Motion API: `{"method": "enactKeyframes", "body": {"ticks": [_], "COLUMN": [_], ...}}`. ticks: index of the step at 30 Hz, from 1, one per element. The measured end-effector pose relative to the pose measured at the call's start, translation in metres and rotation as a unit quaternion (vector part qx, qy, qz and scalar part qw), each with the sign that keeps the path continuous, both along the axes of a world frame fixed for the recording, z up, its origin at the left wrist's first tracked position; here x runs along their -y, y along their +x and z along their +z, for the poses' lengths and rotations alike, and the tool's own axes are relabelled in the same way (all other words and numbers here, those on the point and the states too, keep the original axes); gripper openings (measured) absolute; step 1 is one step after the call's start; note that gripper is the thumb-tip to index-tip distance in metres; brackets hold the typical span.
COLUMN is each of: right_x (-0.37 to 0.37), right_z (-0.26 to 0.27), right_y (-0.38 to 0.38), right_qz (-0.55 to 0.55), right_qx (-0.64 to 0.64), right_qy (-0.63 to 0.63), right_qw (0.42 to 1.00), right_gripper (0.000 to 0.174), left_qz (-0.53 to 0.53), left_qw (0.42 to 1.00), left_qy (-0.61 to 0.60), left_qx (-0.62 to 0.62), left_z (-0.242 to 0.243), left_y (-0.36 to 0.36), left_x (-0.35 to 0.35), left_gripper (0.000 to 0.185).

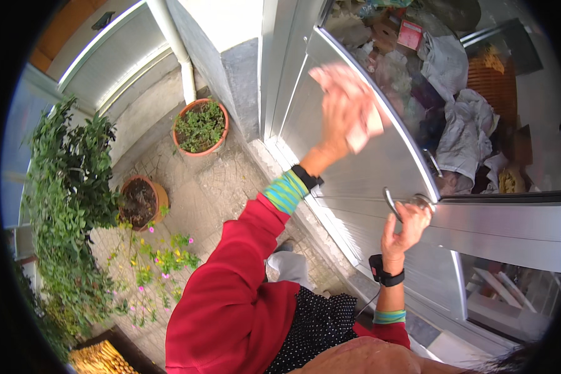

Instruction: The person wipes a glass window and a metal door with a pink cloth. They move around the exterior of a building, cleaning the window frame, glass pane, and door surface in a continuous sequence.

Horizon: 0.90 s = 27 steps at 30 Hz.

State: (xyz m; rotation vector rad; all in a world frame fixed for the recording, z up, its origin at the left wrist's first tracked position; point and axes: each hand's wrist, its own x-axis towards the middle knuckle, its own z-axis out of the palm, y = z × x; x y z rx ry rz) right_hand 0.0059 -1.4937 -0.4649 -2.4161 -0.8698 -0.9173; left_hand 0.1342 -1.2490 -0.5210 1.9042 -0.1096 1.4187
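Note:
My left hand (339, 119), blurred, holds a folded pink cloth (367, 124) over the lower panel of a silver metal door (350, 173). Whether the cloth presses on the panel cannot be told from this view. My right hand (406, 226) grips the lever handle (391, 205) at the door's edge, fingers curled around its base. Black bands circle both wrists, and a thin cable hangs from the right one. Above the panel, a glass pane (430, 126) shows stored things behind it or reflected in it.
White woven sacks (444, 65), a red box (410, 35) and a wicker item (498, 89) show through the glass. Potted plants (201, 126) and a soil-filled pot (145, 201) stand on the paving. A leafy climber (70, 187) rises at left; corn cobs (103, 357) lie at bottom left.

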Motion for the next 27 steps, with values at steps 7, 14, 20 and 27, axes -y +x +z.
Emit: {"method": "enactKeyframes", "body": {"ticks": [7, 14, 20, 27], "right_x": [-0.008, -0.009, 0.003, 0.014], "right_z": [-0.011, -0.023, -0.027, -0.026], "right_y": [0.006, 0.013, 0.011, 0.028], "right_qz": [-0.005, 0.016, 0.029, 0.065], "right_qx": [0.089, 0.151, 0.106, 0.100], "right_qy": [0.047, 0.095, 0.122, 0.144], "right_qw": [0.995, 0.984, 0.986, 0.982], "right_gripper": [0.019, 0.016, 0.016, 0.024], "left_qz": [0.054, -0.018, 0.048, 0.018], "left_qw": [0.991, 0.973, 0.966, 0.947], "left_qy": [-0.029, -0.096, 0.028, 0.168], "left_qx": [0.120, 0.211, 0.254, 0.274], "left_z": [-0.002, -0.012, -0.024, -0.062], "left_y": [0.069, 0.077, 0.044, 0.013], "left_x": [-0.103, -0.064, 0.014, 0.112], "left_gripper": [0.061, 0.041, 0.067, 0.053]}}
